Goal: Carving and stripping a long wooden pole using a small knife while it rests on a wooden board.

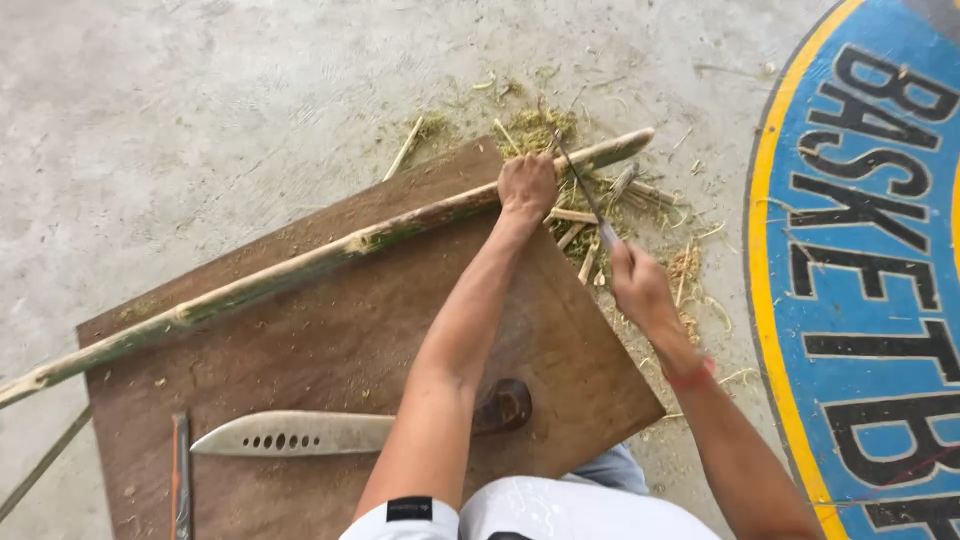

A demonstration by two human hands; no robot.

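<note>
From the head camera we look straight down at a brown wooden board (pixel 330 340) lying on a grey concrete floor (pixel 180 110). A long bamboo pole (pixel 300 268) runs slantwise across the board's far edge, one end passing off the left border of the view and the other sticking out past the board's top right corner. Our left hand (pixel 527 186) is closed over the pole near that corner, pressing it to the board. Our right hand (pixel 640 285), with a red band at the wrist, is closed around the handle of a thin knife (pixel 583 190) whose blade angles up to meet the pole just beside the left hand. Shavings and split strips (pixel 590 235) lie heaped on the floor just off the board's right edge, below the pole's free end. Near the board's front edge a broad machete (pixel 300 433) with a row of holes lies flat, its dark handle partly hidden under our left forearm; a slim orange-handled tool (pixel 181 470) lies by the left front corner. The middle of the board is bare. To the right, well apart from the hands, a painted blue and yellow floor marking (pixel 880 250) curves along the frame.
</note>
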